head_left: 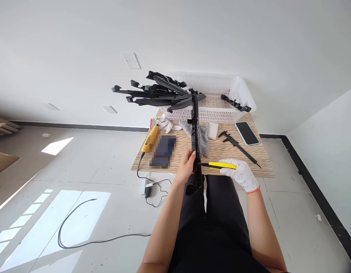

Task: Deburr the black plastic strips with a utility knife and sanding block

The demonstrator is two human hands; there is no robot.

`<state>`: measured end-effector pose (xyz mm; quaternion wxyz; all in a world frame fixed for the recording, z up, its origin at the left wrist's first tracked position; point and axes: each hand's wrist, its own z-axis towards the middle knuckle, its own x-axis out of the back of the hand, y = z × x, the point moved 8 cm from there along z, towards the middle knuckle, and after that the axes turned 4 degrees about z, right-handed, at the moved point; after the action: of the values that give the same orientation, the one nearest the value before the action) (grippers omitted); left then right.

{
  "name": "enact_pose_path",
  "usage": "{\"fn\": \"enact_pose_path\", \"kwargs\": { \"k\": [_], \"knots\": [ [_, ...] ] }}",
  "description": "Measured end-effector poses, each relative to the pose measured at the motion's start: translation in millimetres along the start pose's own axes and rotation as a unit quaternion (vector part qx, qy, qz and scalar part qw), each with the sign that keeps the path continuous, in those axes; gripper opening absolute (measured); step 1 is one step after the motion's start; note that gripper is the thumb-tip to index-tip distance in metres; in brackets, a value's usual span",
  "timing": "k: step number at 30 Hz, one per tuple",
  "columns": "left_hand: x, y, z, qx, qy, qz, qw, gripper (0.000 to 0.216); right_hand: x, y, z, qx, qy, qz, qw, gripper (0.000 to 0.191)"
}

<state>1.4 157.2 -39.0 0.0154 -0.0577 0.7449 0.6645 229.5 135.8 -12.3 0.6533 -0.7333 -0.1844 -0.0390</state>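
My bare left hand (187,163) is closed around a long black plastic trim piece (195,132), near its lower half. The piece stands lengthwise in front of me, its ribbed, clipped side showing, and its lower end hangs past the table's front edge. My right hand (240,173) wears a white knit glove and grips yellow-handled pliers (222,165). Their dark tip points left and meets the edge of the trim piece beside my left fingers. Whether the jaws are closed on the plastic is too small to tell.
A white basket (220,113) at the back bears several black trim pieces (155,99) jutting left. On the striped table (181,165) lie a yellow corded tool (150,138), a blurred dark item (163,151), grey cloth (204,140), a spare glove (165,123), black calipers (239,147) and a phone (247,133).
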Motion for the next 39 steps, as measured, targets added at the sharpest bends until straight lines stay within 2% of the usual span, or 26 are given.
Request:
{"fn": "enact_pose_path", "kwargs": {
  "k": [2,5,9,10,13,14,17,20,24,27,30,34,37,39],
  "knots": [
    [0,4,1,-0.032,0.01,0.012,0.999,0.03,2,0,0,0.001,0.011,0.007,1.0,0.047],
    [-2,3,1,-0.035,0.003,0.013,0.999,0.033,-4,1,-1,0.0,-0.028,-0.012,1.0,0.046],
    [-3,5,0,-0.038,-0.001,0.02,0.999,0.039,9,-2,0,0.026,0.063,-0.049,0.996,0.042],
    [-4,6,-1,-0.038,-0.004,0.018,0.999,0.04,7,-2,0,0.031,0.054,-0.055,0.997,0.042],
    [-6,9,-3,-0.042,-0.021,0.01,0.999,0.04,-6,1,0,0.026,-0.035,-0.061,0.997,0.042],
    [-6,10,-3,-0.043,-0.025,0.006,0.999,0.04,-6,1,0,0.027,-0.033,-0.061,0.997,0.042],
    [-7,9,-3,-0.024,-0.032,-0.022,0.999,0.038,4,-2,-1,0.04,0.033,-0.069,0.996,0.044],
    [-8,5,-3,0.007,-0.047,-0.059,0.997,0.037,-4,-3,-1,0.041,-0.011,-0.076,0.996,0.041],
    [-8,5,-3,0.011,-0.05,-0.063,0.997,0.039,4,-3,-1,0.039,0.034,-0.068,0.996,0.042],
    [-8,5,-2,0.008,-0.051,-0.057,0.997,0.038,0,0,1,0.041,0.002,-0.065,0.997,0.043],
    [-7,5,-2,0.009,-0.048,-0.055,0.997,0.036,4,2,1,0.035,0.024,-0.056,0.998,0.044],
    [-6,4,-2,0.015,-0.043,-0.054,0.998,0.036,-4,2,1,0.025,-0.023,-0.045,0.998,0.042],
    [-6,5,-2,0.023,-0.04,-0.054,0.997,0.036,4,-1,0,0.018,0.021,-0.042,0.999,0.042],
    [-6,4,-3,0.03,-0.04,-0.058,0.997,0.037,-2,-1,0,0.002,-0.017,-0.026,1.0,0.045]
  ]
}}
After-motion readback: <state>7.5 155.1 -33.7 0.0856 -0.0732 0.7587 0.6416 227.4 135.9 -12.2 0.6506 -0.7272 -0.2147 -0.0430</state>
